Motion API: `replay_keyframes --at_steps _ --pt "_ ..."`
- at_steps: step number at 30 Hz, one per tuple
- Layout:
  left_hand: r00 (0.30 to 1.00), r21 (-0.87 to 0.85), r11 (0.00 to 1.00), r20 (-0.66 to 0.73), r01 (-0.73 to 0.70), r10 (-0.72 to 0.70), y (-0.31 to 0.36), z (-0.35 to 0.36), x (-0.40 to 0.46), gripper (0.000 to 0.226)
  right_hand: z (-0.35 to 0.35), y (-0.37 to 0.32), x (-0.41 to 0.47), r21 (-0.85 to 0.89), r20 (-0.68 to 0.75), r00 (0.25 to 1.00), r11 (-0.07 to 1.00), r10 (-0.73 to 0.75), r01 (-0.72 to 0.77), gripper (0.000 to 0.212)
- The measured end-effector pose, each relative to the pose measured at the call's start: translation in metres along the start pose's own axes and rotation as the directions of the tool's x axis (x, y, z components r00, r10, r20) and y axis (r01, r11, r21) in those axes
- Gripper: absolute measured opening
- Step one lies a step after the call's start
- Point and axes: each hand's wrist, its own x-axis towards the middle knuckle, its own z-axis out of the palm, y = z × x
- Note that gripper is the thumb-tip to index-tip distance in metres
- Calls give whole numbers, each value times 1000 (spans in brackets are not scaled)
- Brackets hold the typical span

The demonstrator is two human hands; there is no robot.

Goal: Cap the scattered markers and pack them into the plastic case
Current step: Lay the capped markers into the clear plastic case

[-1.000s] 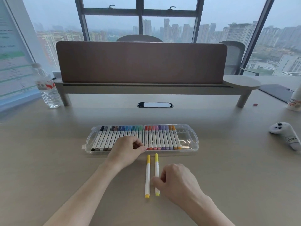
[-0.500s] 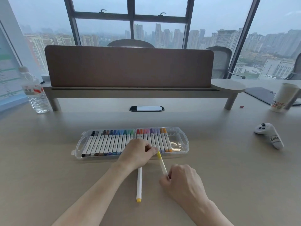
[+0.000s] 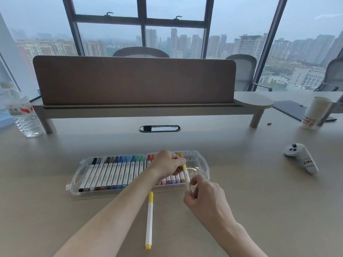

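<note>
Spanning beige desk, brown divider, city windows

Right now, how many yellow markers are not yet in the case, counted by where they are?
Held marker, between left hand and right hand: 1
Desk marker, lying loose: 1
Total: 2

The plastic case is clear, its markers white-barrelled with caps running black, grey, brown, blue and green, then red, pink, purple and orange. A white marker with yellow cap and yellow end lies on the pale beige bench. The game controller is white with black buttons, the divider panel brown.
</note>
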Motion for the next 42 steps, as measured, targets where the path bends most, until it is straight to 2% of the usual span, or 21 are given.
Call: replay_keyframes --at_steps 8,10,13,15,19,22,24,27,32,35,38,42 --pt "998 23 999 -48 -45 46 11 3 55 9 1 15 41 25 -39 997 997 -73 74 25" --pt "995 95 994 -80 -53 60 11 5 72 9 3 19 56 18 -40 996 996 -85 86 22" --pt "990 301 952 -108 -58 95 5 4 91 11 9 24 74 -24 -32 994 995 -102 101 15" --pt "990 384 922 -106 -41 89 -2 6 100 13 17 30 79 -45 -29 994 993 -109 107 19" --pt "988 416 909 -141 6 57 -5 6 108 16 29 43 81 5 -53 990 992 -129 129 22" --pt "992 440 897 -125 41 16 -1 3 112 19 32 45 82 -112 -84 986 985 -143 134 22" --pt "994 482 874 -112 66 -13 4 3 116 20 31 44 82 -145 -108 987 984 -117 101 23" --pt "994 559 824 -92 95 -52 11 5 120 22 28 47 84 -61 -40 999 998 -12 9 24" --pt "994 532 842 -106 90 -39 9 6 118 22 26 48 84 -3 -14 1000 1000 -4 4 22" --pt "996 451 892 -87 8 35 -2 0 106 14 26 48 81 -12 -6 1000 1000 -9 9 22" --pt "979 372 926 -151 -71 135 -11 -10 90 10 24 49 77 19 -8 1000 1000 -22 22 18" --pt "958 405 906 -190 -121 213 -19 -23 60 7 22 49 71 29 -15 999 999 -31 32 16"
